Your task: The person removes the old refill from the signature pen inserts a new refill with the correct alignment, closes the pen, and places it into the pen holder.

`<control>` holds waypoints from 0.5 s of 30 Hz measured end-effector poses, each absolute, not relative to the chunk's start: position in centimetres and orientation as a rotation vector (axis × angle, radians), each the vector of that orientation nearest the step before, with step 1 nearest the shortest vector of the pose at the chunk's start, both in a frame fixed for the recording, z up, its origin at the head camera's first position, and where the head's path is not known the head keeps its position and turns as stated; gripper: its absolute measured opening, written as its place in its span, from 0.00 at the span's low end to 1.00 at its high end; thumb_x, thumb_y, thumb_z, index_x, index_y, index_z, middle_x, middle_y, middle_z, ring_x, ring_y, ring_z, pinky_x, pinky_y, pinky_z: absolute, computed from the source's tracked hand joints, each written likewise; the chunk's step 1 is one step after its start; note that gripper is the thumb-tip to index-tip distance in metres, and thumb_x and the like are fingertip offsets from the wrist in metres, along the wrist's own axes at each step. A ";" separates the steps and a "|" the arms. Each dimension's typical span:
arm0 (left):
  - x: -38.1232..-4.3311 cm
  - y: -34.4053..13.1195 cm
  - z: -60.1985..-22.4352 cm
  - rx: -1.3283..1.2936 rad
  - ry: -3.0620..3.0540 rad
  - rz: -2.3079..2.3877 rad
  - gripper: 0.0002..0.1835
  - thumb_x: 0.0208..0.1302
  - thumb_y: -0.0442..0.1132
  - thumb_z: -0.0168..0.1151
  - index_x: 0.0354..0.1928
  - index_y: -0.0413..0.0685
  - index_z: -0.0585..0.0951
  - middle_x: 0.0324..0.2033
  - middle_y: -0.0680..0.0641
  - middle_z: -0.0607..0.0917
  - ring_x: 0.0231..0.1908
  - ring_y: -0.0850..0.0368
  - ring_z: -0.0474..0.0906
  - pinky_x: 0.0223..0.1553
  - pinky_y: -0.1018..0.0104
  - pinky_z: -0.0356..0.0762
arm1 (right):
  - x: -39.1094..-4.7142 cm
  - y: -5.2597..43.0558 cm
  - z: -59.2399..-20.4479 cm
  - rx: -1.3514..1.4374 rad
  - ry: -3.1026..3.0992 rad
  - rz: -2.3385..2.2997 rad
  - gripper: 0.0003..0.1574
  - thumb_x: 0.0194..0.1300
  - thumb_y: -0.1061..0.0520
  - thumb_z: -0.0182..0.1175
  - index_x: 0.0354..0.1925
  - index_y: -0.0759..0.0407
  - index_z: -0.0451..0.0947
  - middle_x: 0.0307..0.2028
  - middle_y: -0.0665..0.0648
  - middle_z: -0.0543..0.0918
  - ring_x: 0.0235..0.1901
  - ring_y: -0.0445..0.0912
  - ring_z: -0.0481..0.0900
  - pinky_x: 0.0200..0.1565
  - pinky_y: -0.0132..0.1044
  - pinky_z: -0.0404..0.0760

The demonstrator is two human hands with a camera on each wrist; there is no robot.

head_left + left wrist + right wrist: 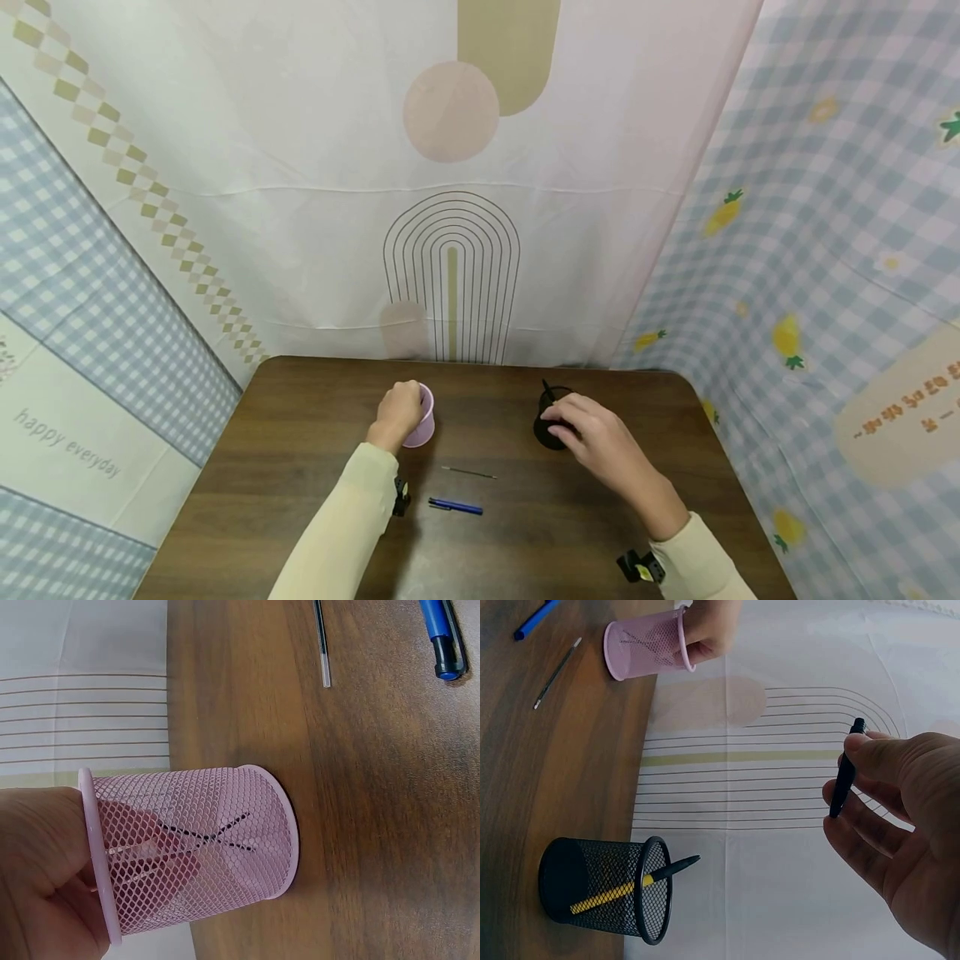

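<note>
My left hand [400,412] reaches into the mouth of a pink mesh pen cup [247,795]. Through the mesh its fingers [146,862] pinch a thin pen refill, and dark refill ends [232,821] cross inside the cup. In the right wrist view, my right hand [900,802] holds a short black pen piece [843,780], tapered at one end, between thumb and fingertips. This hand is above the black mesh pen cup [600,885], overlapping it in the head view. A yellow pen with a black end [675,868] leans inside that cup.
Between the cups on the wooden table [315,467] lies a loose pen refill [469,472]. Nearer me is a blue pen [456,506] with a clip. Printed cloth [585,283] hangs behind the table's far edge and at both sides.
</note>
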State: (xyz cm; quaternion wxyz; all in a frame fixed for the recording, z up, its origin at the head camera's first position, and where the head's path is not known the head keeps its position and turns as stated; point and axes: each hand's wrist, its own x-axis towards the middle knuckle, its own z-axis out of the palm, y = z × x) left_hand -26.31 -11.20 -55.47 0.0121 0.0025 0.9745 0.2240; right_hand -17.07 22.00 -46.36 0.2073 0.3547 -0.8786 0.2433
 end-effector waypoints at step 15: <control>-26.3 -10.9 -55.2 0.034 3.013 0.714 0.07 0.63 0.28 0.60 0.27 0.42 0.81 0.35 0.36 0.88 0.35 0.40 0.86 0.35 0.48 0.84 | -17.1 22.1 -46.4 0.990 -2.460 0.687 0.14 0.60 0.63 0.74 0.45 0.55 0.85 0.46 0.49 0.85 0.46 0.43 0.85 0.44 0.39 0.86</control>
